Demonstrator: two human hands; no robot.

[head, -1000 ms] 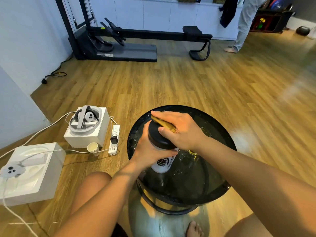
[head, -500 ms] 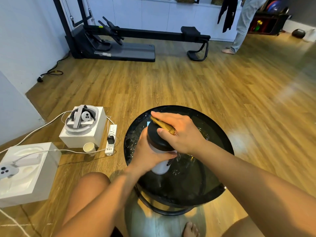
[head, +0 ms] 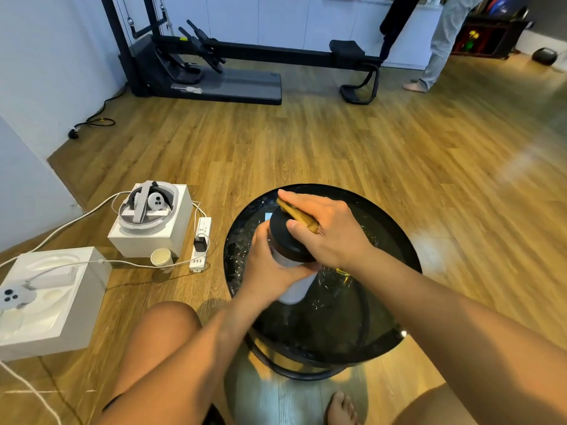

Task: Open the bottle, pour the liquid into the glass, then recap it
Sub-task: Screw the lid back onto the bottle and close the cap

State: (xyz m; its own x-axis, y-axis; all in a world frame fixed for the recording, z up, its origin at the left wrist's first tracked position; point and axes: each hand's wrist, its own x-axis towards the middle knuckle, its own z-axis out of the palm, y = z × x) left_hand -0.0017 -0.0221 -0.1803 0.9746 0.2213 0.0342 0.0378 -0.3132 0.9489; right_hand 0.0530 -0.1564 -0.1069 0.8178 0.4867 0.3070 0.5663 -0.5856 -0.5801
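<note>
Wood flooring is spreading out around the black table (head: 337, 326) I am working over. My left hand (head: 270, 268) is wrapping the bottle (head: 294, 289) just under the lid (head: 285, 237), fingers curled tight round its white body. My right hand (head: 331, 234) is clamping over the lid from above, thumb and fingers closing on its rim. A glass (head: 342, 273) is barely showing beneath that wrist. With the lid sitting on, I am judging this either the opening twist or the recap; I cannot tell which.
</note>
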